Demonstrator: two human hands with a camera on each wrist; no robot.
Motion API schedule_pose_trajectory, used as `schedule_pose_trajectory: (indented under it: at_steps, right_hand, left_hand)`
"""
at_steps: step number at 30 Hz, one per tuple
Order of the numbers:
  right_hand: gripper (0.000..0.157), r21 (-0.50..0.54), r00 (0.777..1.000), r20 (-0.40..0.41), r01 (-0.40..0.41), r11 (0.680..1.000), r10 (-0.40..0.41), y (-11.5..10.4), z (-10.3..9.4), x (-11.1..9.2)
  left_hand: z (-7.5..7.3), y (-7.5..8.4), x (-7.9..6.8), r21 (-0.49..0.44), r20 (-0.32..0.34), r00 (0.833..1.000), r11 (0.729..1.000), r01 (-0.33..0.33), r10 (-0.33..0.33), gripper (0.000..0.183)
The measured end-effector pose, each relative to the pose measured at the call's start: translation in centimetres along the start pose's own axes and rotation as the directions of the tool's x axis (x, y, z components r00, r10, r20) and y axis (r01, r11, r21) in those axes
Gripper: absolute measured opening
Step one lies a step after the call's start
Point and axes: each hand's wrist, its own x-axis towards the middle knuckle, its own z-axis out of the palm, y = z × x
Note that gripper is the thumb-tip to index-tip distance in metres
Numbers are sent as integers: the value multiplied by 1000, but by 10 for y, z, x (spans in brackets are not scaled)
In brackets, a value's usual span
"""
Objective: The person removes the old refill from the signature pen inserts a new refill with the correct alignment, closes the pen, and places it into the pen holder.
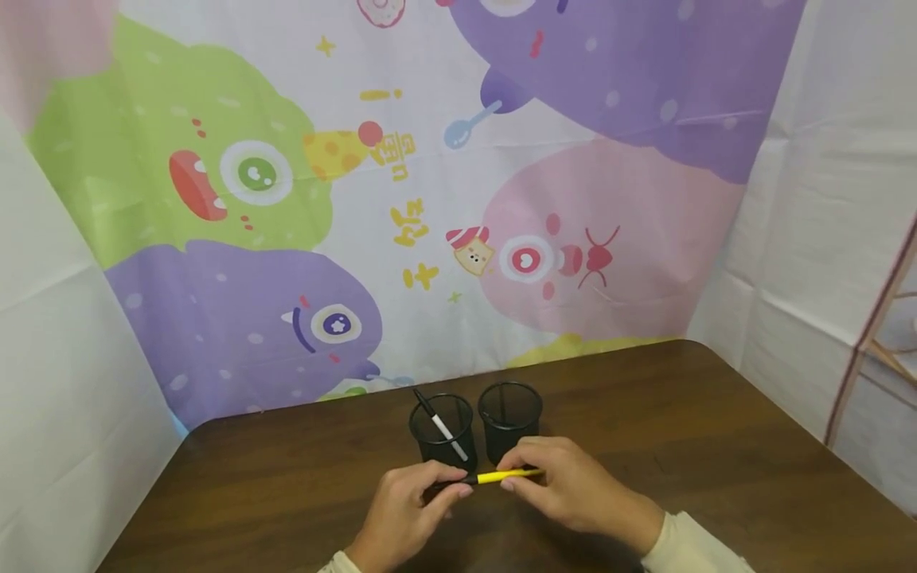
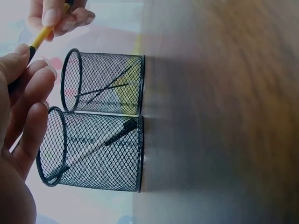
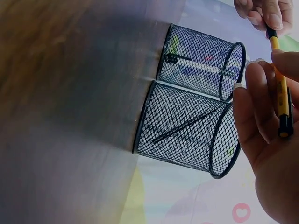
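- By the left hand (image 1: 408,509), the black end of a yellow-and-black pen (image 1: 490,477) is pinched.
- By the right hand (image 1: 576,487), its yellow barrel is pinched.
- The pen is held above the table (image 1: 258,501), long axis crosswise, before two mesh cups.
- Left cup (image 1: 424,452), marker (image 1: 446,430) inside: left hand nearer.
- Right cup (image 1: 504,440): right hand nearer.

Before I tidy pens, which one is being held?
The yellow pen, pinched by left hand and right hand; the white-barreled pen leans in the left mesh pen cup.
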Motion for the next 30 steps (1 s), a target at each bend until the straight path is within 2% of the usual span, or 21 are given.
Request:
schedule_pose_trajectory:
  at_steps: [12,20,26,30]
  right_hand:
    - [15,-153,999,-32,28,988,-34,-2,2,-1]
    - [16,-150,998,-47,26,988,-34,-2,1,0]
    - [15,-149,998,-54,27,988,-36,-2,1,-1]
    - [15,-148,998,-63,12,989,-22,-3,1,-2]
  left_hand:
    - [0,-1,-3,-26,17,1000,1000,-10,11,19]
    - [0,0,-1,-7,17,1000,1000,-3,4,21]
    - [-2,-2,1,39,30,999,999,-37,36,30]
    - [-5,-4,2,83,1,999,995,-53,53,26]
